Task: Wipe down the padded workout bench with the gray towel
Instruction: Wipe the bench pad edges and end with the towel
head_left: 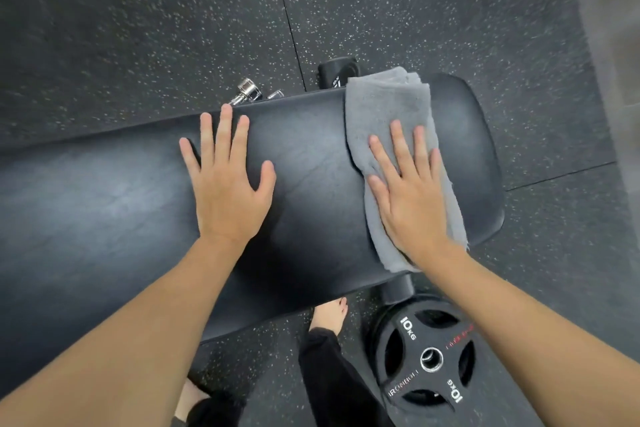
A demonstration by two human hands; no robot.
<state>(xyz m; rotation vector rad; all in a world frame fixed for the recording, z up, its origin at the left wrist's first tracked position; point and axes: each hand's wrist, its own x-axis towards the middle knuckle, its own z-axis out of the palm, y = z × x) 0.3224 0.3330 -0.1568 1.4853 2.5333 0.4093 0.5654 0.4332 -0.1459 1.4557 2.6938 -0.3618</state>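
Observation:
The black padded bench (pixel 311 163) runs across the view from left to right, its rounded end at the right. A folded gray towel (pixel 384 104) lies across the bench near that end, spanning from the far edge to the near edge. My right hand (pixel 412 194) presses flat on the towel's near half, fingers spread. My left hand (pixel 225 180) rests flat and empty on the bare pad to the left of the towel, fingers apart.
A black 10 kg weight plate (pixel 429 360) lies on the speckled rubber floor (pixel 138 28) below the bench's right end. A chrome dumbbell handle (pixel 244 92) and a black dumbbell head (pixel 337 74) lie beyond the far edge. My bare feet (pixel 332 315) stand at the near side.

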